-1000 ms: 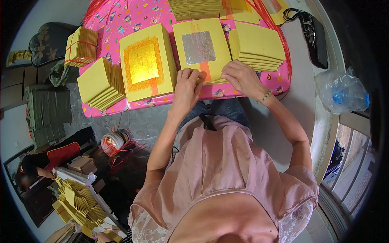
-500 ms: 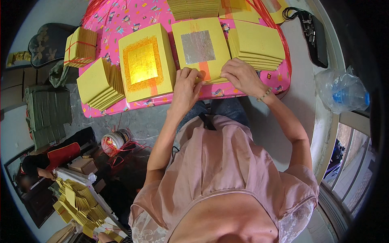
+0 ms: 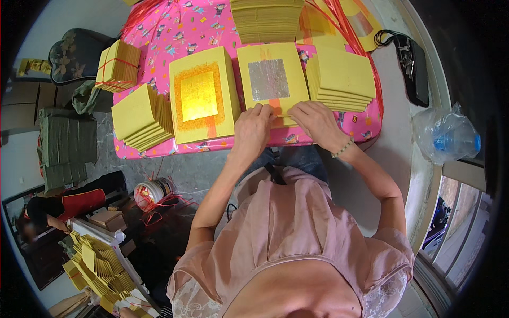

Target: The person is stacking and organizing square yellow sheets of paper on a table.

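Working at the near edge of the silver stack (image 3: 271, 82), both hands sit side by side on its front lip: left hand (image 3: 253, 127) w/ fingers curled together, tips pressing the bottom sheets; right hand (image 3: 316, 121) w/ fingers bunched, seemingly pinching a sheet edge, tho whether a sheet is actually clamped can't be told from this angle. Silver stack lies on the pink cloth (image 3: 159, 32), mid-table, just in front of the person. Just left of it, touching or nearly so, the gold stack (image 3: 203, 100) looks squared up & untouched. Further left, a fanned yellow pile (image 3: 142, 115) & behind it a tied bundle (image 3: 117, 65) w/ red string, so some bundling looks done. Right of the hands, another fanned pile (image 3: 342, 78), loose, no string. Far back, a tall stack (image 3: 266, 20) & red string (image 3: 339, 21) trailing over the cloth. Judging by this: one bundle tied, several piles loose, so prob. well short of finished; the silver stack is the one in hand.
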`<state>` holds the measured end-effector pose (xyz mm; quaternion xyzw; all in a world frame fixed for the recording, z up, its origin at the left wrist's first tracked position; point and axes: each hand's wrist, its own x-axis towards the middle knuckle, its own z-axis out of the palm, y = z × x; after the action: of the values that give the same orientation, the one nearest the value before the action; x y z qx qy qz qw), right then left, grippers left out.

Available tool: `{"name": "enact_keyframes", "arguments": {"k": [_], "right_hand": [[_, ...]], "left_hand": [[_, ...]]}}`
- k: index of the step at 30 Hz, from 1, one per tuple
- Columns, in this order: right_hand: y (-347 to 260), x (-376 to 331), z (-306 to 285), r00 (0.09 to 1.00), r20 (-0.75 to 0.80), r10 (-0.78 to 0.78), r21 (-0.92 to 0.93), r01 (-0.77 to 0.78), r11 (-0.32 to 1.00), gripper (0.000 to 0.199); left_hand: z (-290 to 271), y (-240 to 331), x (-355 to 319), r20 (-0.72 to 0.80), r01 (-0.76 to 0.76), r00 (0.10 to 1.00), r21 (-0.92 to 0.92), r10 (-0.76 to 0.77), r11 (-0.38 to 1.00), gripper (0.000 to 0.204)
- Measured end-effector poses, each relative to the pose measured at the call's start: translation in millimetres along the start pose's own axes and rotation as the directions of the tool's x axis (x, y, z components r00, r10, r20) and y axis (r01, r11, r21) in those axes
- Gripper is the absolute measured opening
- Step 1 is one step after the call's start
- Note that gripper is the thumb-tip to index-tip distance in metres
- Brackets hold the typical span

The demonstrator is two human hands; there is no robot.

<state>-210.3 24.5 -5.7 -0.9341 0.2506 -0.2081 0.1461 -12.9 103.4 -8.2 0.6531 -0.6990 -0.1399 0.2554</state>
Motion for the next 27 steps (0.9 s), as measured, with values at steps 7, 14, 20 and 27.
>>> {"name": "enact_keyframes", "arguments": {"k": [7,14,20,27], "right_hand": [[10,45,-32,0.991,0.092,0.097,0.007,-0.098,0.995,0.01],[44,109,-43,0.988,-0.01,0.151,0.018,-0.151,0.988,0.016],[96,146,-9,0.977,0.044,0.209,-0.002,-0.209,0.978,0.024],[114,166,19,0.947,0.177,0.269,-0.212,-0.23,0.95,0.025]], "left_hand": [[-9,11,12,-0.401,-0.133,0.899,0.134,0.176,0.982,0.039],[21,10,29,-0.303,-0.137,0.943,0.037,0.142,0.99,0.06],[47,-4,55,-0.223,-0.101,0.968,0.076,0.116,0.992,0.074],[60,-18,66,-0.171,-0.05,0.982,0.147,0.075,0.988,0.076]]}}
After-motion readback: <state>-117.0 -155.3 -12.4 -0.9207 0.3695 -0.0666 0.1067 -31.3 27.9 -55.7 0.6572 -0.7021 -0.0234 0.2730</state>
